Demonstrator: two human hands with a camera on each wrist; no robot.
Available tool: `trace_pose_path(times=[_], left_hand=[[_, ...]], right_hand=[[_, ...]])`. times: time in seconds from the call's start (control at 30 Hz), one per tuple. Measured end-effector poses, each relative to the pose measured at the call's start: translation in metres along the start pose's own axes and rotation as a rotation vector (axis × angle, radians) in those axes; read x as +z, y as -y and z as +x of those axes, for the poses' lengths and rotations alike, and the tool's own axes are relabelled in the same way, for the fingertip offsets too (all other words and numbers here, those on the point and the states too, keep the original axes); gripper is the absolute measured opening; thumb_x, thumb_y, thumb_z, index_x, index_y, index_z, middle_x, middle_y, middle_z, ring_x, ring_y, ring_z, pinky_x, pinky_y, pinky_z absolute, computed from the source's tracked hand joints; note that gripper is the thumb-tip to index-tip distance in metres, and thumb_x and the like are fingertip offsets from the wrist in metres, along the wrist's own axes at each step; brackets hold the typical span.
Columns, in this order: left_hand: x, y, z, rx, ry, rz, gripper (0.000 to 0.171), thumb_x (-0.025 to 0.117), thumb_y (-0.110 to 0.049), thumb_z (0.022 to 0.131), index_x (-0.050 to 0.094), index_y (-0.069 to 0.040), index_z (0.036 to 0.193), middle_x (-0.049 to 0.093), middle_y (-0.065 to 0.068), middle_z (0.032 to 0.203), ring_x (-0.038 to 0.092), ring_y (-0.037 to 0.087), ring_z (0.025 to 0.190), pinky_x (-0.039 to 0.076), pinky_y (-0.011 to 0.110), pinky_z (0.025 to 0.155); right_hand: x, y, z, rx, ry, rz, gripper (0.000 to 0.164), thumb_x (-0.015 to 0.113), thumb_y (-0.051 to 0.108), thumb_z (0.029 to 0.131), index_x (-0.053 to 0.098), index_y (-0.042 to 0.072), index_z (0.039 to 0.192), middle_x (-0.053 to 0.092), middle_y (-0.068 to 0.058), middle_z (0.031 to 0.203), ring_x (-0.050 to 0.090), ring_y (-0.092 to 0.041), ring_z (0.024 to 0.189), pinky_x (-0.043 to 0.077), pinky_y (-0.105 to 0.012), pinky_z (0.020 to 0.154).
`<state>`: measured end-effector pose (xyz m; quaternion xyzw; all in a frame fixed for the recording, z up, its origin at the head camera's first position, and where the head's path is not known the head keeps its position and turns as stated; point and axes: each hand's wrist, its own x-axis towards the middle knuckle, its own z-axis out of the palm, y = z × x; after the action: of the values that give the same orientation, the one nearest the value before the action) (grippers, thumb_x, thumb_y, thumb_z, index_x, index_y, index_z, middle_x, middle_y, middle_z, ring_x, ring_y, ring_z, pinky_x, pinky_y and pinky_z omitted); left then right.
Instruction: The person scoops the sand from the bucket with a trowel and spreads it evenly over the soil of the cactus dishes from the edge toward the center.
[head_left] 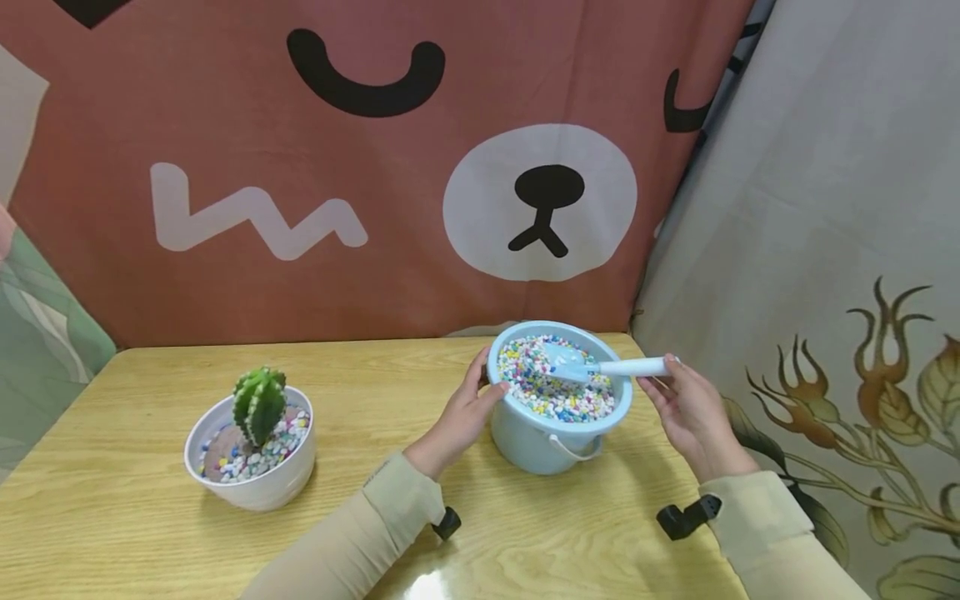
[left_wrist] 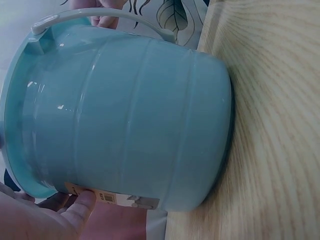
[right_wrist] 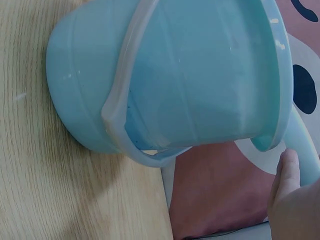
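Note:
A light blue bucket (head_left: 542,448) stands upright on the table, filled with small multicoloured pebbles (head_left: 570,407). My left hand (head_left: 463,417) holds its left side just under the rim; in the left wrist view the thumb (left_wrist: 82,205) lies by a paper label (left_wrist: 114,198). My right hand (head_left: 690,408) pinches the handle end of a pale blue shovel (head_left: 633,367) at the bucket's right. The shovel's blade is over the pebbles inside the rim, with some light-coloured pebbles seeming to lie on it. In the right wrist view only part of the shovel handle shows.
A white pot (head_left: 273,490) with a green cactus (head_left: 259,407) stands on the left of the wooden table (head_left: 375,383); pebbles cover part of its brown soil. The bucket's handle (head_left: 573,452) hangs at the front. A bear-patterned curtain (head_left: 405,292) hangs behind, a floral one (head_left: 750,250) at right.

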<state>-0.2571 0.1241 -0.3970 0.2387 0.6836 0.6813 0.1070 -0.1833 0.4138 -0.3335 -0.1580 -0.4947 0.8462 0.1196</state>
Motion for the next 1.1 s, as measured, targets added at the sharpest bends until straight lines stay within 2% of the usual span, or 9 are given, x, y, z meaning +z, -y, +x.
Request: trace_pose_path(times=[0.23,0.4,0.5,0.63,0.77,0.97,1.1], left_hand=[[-0.005,0.003,0.002,0.009,-0.01,0.004,0.066,0.051,-0.03,0.1,0.014,-0.024,0.155,0.033,0.007,0.151,0.027,0.025,0.14,0.027,0.048,0.111],[-0.007,0.005,0.003,0.005,-0.006,-0.003,0.067,0.052,-0.029,0.1,0.015,-0.023,0.155,0.033,0.007,0.151,0.029,0.026,0.138,0.028,0.047,0.11],[-0.008,0.004,0.002,-0.021,0.008,-0.035,0.068,0.053,-0.029,0.1,0.015,-0.024,0.155,0.031,0.009,0.153,0.029,0.027,0.139,0.028,0.046,0.111],[-0.014,0.003,-0.005,-0.08,0.025,-0.117,0.067,0.052,-0.028,0.1,0.014,-0.021,0.156,0.027,0.015,0.154,0.029,0.029,0.139,0.029,0.046,0.111],[-0.024,0.003,-0.018,-0.111,0.016,-0.136,0.064,0.048,-0.028,0.102,0.016,-0.013,0.155,0.029,0.019,0.152,0.034,0.034,0.136,0.032,0.049,0.109],[-0.04,-0.008,-0.034,-0.065,-0.039,-0.076,0.058,0.049,-0.029,0.101,0.026,-0.009,0.151,0.038,0.018,0.146,0.04,0.035,0.131,0.035,0.049,0.106],[-0.047,-0.018,-0.04,-0.022,-0.041,-0.072,0.054,0.049,-0.025,0.101,0.029,-0.007,0.149,0.04,0.018,0.143,0.039,0.034,0.131,0.036,0.049,0.105]], right_hand=[[0.004,0.007,-0.001,-0.044,0.045,-0.013,0.03,0.059,0.027,0.096,0.049,0.008,0.116,0.054,-0.005,0.106,0.058,-0.012,0.096,0.047,-0.023,0.093],[0.005,0.007,-0.002,-0.016,0.037,0.014,0.027,0.059,0.026,0.096,0.05,0.009,0.115,0.054,-0.005,0.106,0.058,-0.012,0.096,0.047,-0.023,0.093],[0.006,0.007,-0.004,-0.014,0.04,0.02,0.029,0.058,0.026,0.096,0.047,0.01,0.118,0.053,-0.005,0.108,0.058,-0.012,0.096,0.047,-0.023,0.093],[0.01,0.006,-0.005,-0.018,0.057,0.016,0.032,0.059,0.026,0.096,0.046,0.01,0.119,0.054,-0.005,0.107,0.059,-0.012,0.096,0.047,-0.023,0.093],[0.017,0.004,-0.007,-0.013,0.065,-0.014,0.033,0.058,0.027,0.096,0.045,0.008,0.121,0.054,-0.005,0.108,0.058,-0.012,0.096,0.046,-0.023,0.094],[0.03,0.005,-0.007,-0.005,0.063,-0.044,0.035,0.055,0.029,0.097,0.043,0.009,0.123,0.049,-0.004,0.113,0.058,-0.01,0.097,0.045,-0.021,0.094],[0.038,0.006,-0.007,-0.001,0.066,-0.026,0.031,0.055,0.028,0.098,0.046,0.01,0.121,0.046,-0.005,0.116,0.057,-0.01,0.097,0.047,-0.02,0.092]])
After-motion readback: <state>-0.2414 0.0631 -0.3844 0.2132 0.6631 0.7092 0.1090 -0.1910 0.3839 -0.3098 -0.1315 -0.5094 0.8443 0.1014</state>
